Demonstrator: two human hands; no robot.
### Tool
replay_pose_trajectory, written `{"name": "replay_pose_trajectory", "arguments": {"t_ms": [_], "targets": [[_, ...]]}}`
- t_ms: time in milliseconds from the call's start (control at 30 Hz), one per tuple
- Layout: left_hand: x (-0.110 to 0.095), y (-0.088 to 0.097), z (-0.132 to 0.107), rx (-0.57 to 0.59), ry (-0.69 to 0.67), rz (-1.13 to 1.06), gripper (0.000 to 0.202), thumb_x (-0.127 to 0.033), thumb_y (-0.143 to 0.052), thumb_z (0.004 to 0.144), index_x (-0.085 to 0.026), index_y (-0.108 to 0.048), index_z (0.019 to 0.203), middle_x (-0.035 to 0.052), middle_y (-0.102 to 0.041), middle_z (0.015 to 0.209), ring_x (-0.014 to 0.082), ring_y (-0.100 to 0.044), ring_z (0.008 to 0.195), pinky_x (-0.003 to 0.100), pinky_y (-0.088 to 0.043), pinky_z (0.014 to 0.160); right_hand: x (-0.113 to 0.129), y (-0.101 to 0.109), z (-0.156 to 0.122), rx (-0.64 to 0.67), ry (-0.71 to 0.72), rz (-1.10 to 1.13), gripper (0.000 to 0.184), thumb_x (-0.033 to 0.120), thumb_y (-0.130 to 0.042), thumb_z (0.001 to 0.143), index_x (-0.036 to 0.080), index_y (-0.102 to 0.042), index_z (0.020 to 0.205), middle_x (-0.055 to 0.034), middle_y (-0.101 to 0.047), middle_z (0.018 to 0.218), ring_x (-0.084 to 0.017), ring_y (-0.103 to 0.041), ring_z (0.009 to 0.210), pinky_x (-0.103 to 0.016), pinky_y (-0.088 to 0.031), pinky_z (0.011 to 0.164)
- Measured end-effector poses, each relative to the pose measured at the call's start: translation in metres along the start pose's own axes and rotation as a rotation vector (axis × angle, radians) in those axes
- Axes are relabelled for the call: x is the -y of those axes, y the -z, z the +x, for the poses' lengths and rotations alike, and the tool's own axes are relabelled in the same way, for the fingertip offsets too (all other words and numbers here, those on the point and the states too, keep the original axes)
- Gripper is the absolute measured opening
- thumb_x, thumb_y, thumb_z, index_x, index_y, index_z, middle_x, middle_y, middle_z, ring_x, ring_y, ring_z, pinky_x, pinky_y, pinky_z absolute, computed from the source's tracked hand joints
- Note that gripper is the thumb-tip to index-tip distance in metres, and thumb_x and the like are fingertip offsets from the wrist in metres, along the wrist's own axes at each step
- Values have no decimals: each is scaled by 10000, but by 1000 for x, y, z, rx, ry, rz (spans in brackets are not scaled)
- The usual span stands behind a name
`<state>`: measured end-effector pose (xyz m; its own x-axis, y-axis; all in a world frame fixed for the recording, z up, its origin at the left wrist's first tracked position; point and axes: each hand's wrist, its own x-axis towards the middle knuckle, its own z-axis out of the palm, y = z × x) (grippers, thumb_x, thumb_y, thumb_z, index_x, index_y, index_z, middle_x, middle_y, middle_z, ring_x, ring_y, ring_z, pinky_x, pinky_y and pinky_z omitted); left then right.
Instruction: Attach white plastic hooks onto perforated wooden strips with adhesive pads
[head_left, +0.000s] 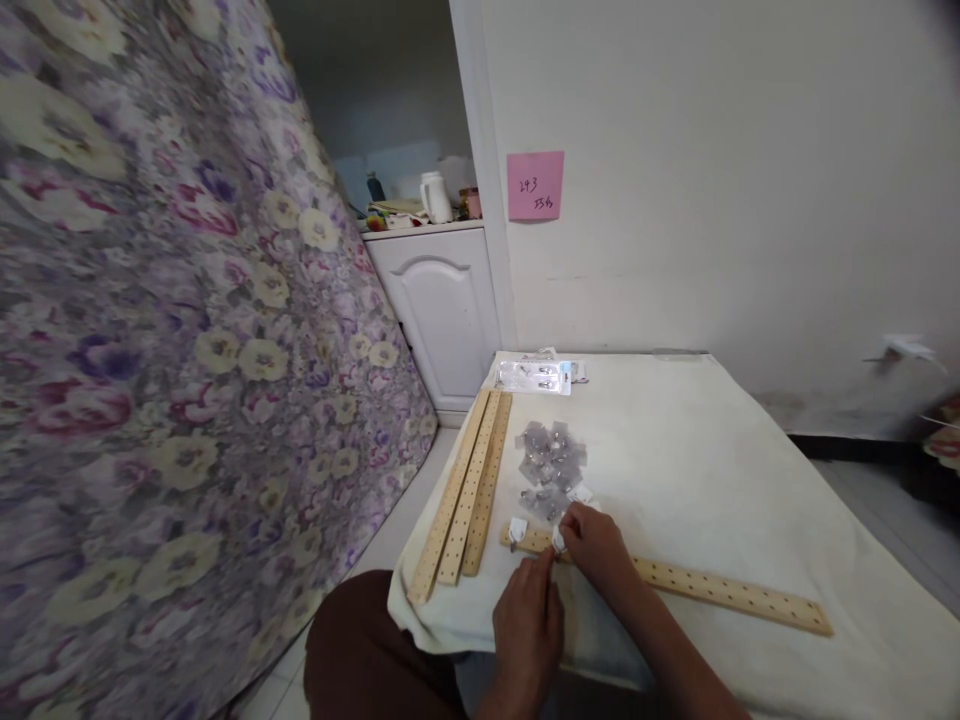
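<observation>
A long perforated wooden strip (720, 590) lies across the white cloth-covered table (712, 470). My right hand (596, 550) rests over the strip's left part, its fingers pinched on a small white hook (559, 540). My left hand (527, 625) is beside it, fingers curled, touching the same spot. Another white hook (517, 530) sits fixed at the strip's left end. A pile of small clear hook packets (551, 465) lies just behind my hands.
Three more perforated wooden strips (465, 495) lie side by side at the table's left edge. A clear blister pack (536, 376) sits at the far edge. A floral mattress (150, 350) leans at left. A pink note (535, 185) hangs on the wall, a white cabinet (442, 310) behind.
</observation>
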<state>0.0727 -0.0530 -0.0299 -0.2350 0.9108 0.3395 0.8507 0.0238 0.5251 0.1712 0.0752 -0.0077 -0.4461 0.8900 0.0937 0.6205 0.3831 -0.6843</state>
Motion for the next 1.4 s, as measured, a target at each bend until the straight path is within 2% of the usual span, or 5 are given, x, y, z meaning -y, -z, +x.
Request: {"name": "replay_pose_trajectory", "arguments": {"t_ms": [533, 867, 1067, 1400], "targets": [[-2, 2, 3, 47, 44, 28, 439, -168, -396, 860, -236, -489, 1284, 70, -629, 1044, 201, -612, 939, 329, -514, 779, 1, 1, 0, -4, 2, -6, 145, 189, -458, 759, 191, -568, 664, -14, -630, 652, -141, -544, 624, -229, -326, 588], [-2, 2, 3, 59, 42, 46, 451, -155, -388, 857, -244, -477, 1290, 64, -622, 1077, 199, -600, 975, 332, -505, 809, -3, 10, -1, 114, -1, 146, 105, 214, -544, 699, 163, -631, 729, -36, -671, 696, -158, -589, 667, -223, -393, 620], [-2, 3, 2, 69, 38, 64, 441, -162, -393, 859, -243, -485, 1283, 67, -625, 1041, 206, -606, 942, 338, -511, 789, -3, 9, -1, 135, -37, 117, 153, 220, -576, 683, 166, -658, 800, -44, -690, 749, -167, -610, 709, -228, -409, 652], [-3, 4, 4, 50, 9, 43, 444, -132, -394, 850, -252, -496, 1265, 58, -621, 1015, 192, -602, 928, 319, -507, 789, -1, 8, -2, 136, -65, 44, 133, 228, -595, 692, 186, -656, 803, -37, -691, 771, -163, -606, 726, -225, -381, 642]]}}
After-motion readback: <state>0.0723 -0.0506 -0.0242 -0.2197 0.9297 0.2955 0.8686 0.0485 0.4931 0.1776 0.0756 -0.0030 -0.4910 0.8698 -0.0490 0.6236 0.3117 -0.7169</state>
